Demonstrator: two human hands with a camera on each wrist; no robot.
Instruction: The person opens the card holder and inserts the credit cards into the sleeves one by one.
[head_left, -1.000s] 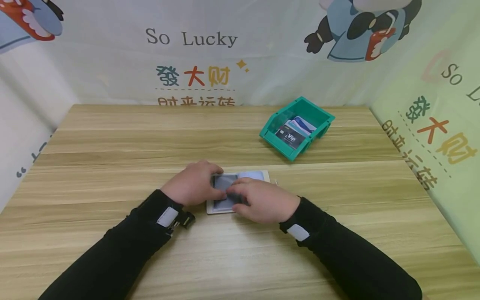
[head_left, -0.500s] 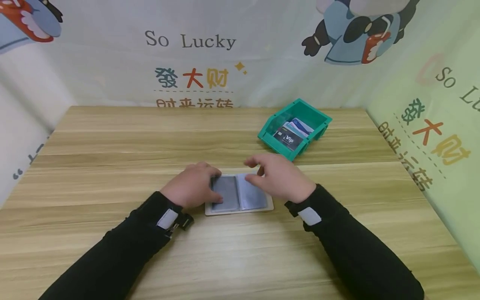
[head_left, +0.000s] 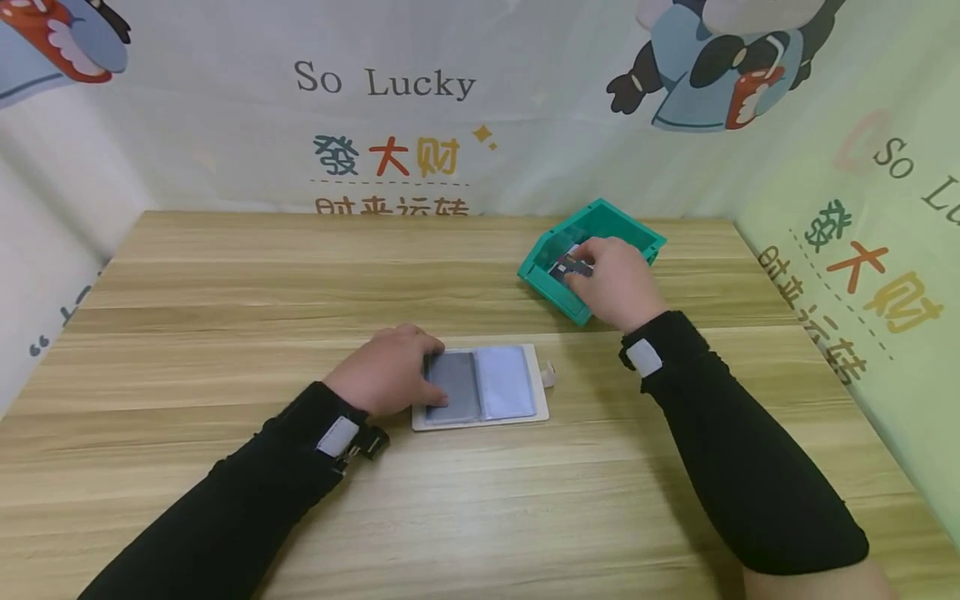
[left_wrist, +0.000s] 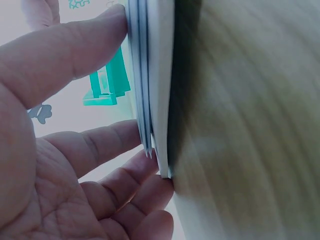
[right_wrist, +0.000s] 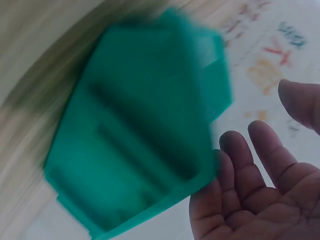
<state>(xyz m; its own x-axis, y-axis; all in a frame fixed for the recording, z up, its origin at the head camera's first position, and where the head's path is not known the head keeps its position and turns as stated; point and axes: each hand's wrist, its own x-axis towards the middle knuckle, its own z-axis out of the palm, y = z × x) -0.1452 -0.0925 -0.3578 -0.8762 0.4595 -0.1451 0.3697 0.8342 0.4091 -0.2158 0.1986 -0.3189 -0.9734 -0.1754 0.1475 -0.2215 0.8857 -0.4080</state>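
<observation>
A card holder (head_left: pixel 506 383) lies spread on the table, its clear plastic sleeves over a pale cover. My left hand (head_left: pixel 386 371) grips its left end; in the left wrist view the thumb presses the stacked sleeves (left_wrist: pixel 142 80) while the other fingers touch the edges. Over the green bin (head_left: pixel 553 292) is my right hand (head_left: pixel 621 283), reaching down among the cards (head_left: pixel 561 267). A dark card shows between thumb and fingers in the head view. From the right wrist, the thumb (right_wrist: pixel 300 102) stands apart from the fingers, and no card is seen between them.
A small strap (head_left: pixel 549 375) sticks out from the card holder's right side. Bare wooden tabletop (head_left: pixel 262 283) surrounds the holder and bin. A printed cloth (head_left: pixel 525 167) hangs behind the table, with more cloth along both sides.
My right hand has left the sleeves and moved up and right into the green bin. The left hand has stayed at the holder's left end, and the right-hand sleeve is now uncovered.
</observation>
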